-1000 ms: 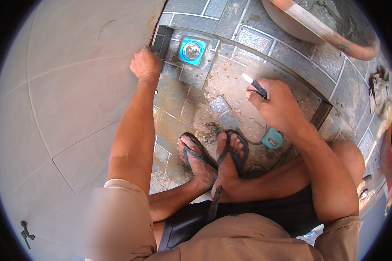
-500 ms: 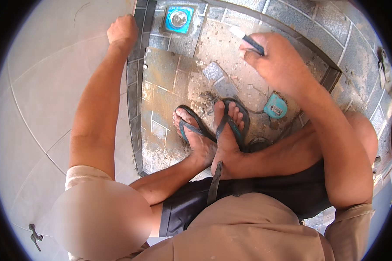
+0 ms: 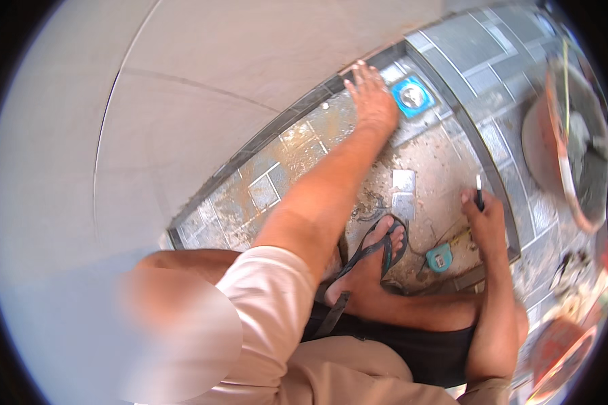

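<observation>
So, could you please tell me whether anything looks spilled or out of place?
Yes: brown dirt smears the tiles near the left hand, muddying their pattern, and a pale tile piece sits alone on the rough bare patch.

Left arm (image 3: 317, 202) is stretched way out front, angled off toward the right, with the left hand (image 3: 373, 104) back-side up and its fingers (image 3: 363, 74) kinda fanned. Right arm (image 3: 492, 290) is bent, forearm pointing forward, right hand (image 3: 488, 219) curled in a loose fist-like grip.
</observation>
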A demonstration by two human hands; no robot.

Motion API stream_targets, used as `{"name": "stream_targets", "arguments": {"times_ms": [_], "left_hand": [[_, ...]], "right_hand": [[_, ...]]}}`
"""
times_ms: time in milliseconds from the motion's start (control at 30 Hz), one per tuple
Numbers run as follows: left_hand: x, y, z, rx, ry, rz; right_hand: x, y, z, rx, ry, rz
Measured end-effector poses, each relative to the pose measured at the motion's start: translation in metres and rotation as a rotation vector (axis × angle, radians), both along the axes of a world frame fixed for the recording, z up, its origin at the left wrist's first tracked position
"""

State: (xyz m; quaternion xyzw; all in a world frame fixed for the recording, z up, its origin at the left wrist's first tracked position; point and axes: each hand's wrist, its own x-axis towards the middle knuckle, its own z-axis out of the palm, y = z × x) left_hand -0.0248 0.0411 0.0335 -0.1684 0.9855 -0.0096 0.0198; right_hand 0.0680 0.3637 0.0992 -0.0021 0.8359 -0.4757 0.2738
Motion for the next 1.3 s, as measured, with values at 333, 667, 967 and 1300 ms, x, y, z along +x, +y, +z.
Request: {"name": "stream_targets", "arguments": {"times_ms": [333,667,967,1300], "left_hand": [[-0.002,0.023,0.007,0.027,0.015,0.099],[-0.011,0.033,0.012,-0.025,-0.051,0.133],[-0.011,0.032,0.001,-0.176,-0.092,0.115],[-0.038,0.008,-0.002,-0.355,0.051,0.124]], "right_hand": [[0.008,-0.002,-0.018,-0.069,-0.060,-0.010],[0.005,-0.001,-0.020,-0.064,-0.028,0.004],[0.004,-0.001,-0.011,-0.159,0.085,0.004],[-0.002,0.005,0.006,-0.189,0.030,-0.034]]}}
